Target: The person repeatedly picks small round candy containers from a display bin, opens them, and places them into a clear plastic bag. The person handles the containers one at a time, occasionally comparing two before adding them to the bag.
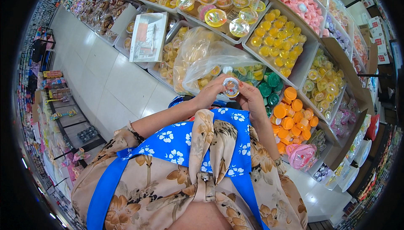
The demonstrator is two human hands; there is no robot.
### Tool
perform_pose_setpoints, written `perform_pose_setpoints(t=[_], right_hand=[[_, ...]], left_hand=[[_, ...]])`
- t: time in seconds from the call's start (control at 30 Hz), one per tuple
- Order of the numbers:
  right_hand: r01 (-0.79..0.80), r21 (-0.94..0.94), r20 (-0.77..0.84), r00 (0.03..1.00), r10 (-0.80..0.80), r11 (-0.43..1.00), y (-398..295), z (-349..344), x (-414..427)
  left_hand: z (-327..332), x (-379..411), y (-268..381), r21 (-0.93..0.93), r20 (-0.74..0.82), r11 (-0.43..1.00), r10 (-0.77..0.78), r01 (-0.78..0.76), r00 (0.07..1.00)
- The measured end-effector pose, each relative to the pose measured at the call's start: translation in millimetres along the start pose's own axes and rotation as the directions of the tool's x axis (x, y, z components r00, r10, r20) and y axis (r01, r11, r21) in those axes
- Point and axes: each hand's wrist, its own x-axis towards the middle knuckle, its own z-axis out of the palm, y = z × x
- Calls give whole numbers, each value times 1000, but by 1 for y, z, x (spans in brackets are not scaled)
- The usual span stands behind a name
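Between my two hands is a small round cup with a printed white lid [231, 87], its lid turned up toward me. My left hand [215, 88] grips its left side, and the fingers of my right hand [251, 95] pinch its right edge. Just beyond them lies a clear plastic bag [202, 62], its mouth spread loosely over a bin of small jelly cups [172, 51]. Green-lidded jars [272, 83] stand close to the right of my hands. Below those is a heap of orange-lidded jars [293, 116].
Yellow jelly cups [277, 37] fill a plastic bin at the upper right. Larger lidded cups [216, 17] sit in the bin beyond the bag. A flat white box [148, 37] rests across bins at left. A low shelf rack [75, 116] stands across the tiled aisle [110, 78].
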Motion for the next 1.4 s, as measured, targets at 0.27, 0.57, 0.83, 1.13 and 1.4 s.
perform_pose_setpoints(t=[0.27,0.57,0.83,1.13,1.4], right_hand=[[-11,15,-7,1000,11,1000,0,-1,0],[-75,-46,-65,995,71,996,-3,-9,0],[101,-934,-136,787,-602,342,-5,-47,19],[109,-987,162,687,-708,-120,15,-59,38],[139,-982,186,680,-709,-125,16,-63,38]], left_hand=[[-1,0,-3,-15,-7,1000,7,-7,1000],[5,3,10,39,2,987,-154,154,988],[-54,39,-21,795,-205,595,77,120,976],[-56,52,-15,767,-321,628,195,133,927],[-63,62,-62,953,-183,272,157,135,971]])
